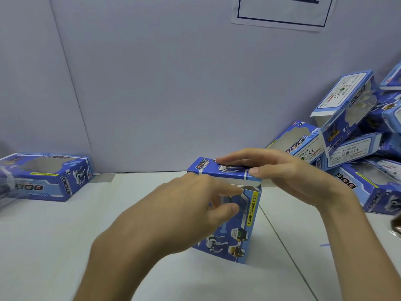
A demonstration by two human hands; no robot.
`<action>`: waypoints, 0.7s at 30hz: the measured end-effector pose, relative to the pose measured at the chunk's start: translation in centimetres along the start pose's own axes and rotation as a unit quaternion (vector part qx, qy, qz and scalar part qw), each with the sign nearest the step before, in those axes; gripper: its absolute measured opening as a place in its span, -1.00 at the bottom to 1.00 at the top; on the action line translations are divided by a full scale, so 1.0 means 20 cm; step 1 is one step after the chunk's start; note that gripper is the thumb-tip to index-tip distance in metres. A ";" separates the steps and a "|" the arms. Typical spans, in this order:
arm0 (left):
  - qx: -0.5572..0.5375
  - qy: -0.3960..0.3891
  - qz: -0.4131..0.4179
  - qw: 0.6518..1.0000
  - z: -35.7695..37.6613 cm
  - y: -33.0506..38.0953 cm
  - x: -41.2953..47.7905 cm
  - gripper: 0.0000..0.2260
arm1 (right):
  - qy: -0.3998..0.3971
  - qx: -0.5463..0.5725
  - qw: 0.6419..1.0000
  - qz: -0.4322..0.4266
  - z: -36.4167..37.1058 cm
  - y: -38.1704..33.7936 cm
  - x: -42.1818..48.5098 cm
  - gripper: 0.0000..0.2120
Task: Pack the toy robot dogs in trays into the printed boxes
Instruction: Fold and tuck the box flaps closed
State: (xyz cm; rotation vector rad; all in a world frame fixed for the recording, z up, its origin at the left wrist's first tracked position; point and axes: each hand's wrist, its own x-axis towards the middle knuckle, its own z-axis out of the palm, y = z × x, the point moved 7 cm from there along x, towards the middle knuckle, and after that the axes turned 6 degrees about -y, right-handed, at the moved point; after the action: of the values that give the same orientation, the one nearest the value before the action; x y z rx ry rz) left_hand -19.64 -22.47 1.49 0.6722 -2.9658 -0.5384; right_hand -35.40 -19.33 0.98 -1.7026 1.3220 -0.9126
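The step in hand looks like closing a packed box: a blue printed box (pixel 238 224) stands upright on the table (pixel 65 235), and its top flap (pixel 208 168) is folded over but not yet tucked, with a gap showing under its front edge. Whether a toy dog and tray sit inside cannot be made out through that gap. The left hand (pixel 191 205) comes in from the near left of the box and grips its upper part, thumb and fingers curled round the front face to steady it. The right hand (pixel 288 170) reaches over from the right and holds the flap, fingers lying nearly flat along its top and the thumb against its front corner, a narrow pinch. The next move likely calls for pushing the flap's tongue down into the opening while the left hand keeps the box from tipping. To the right of the box lies a pile of boxes (pixel 358 127); far to its left, another box (pixel 50 177) lies on its side.
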 end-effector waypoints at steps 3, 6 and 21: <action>0.005 0.010 0.011 1.000 -0.01 0.01 0.00 -0.72 | 0.010 -0.005 1.000 -0.018 -0.01 0.01 -0.01 -0.62; 0.014 0.011 0.002 1.000 -0.01 -0.01 0.00 -0.74 | 0.010 -0.017 1.000 -0.021 -0.01 0.01 -0.01 -0.65; 0.013 -0.023 -0.012 1.000 0.04 0.00 0.01 -0.59 | 0.047 0.026 0.998 -0.038 -0.01 0.02 -0.01 -0.43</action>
State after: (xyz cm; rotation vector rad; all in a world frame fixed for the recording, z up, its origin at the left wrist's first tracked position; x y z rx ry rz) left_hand -19.91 -22.41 0.78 0.7089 -3.0163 -0.5234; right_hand -35.80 -19.22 0.79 -1.6975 1.2892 -1.0746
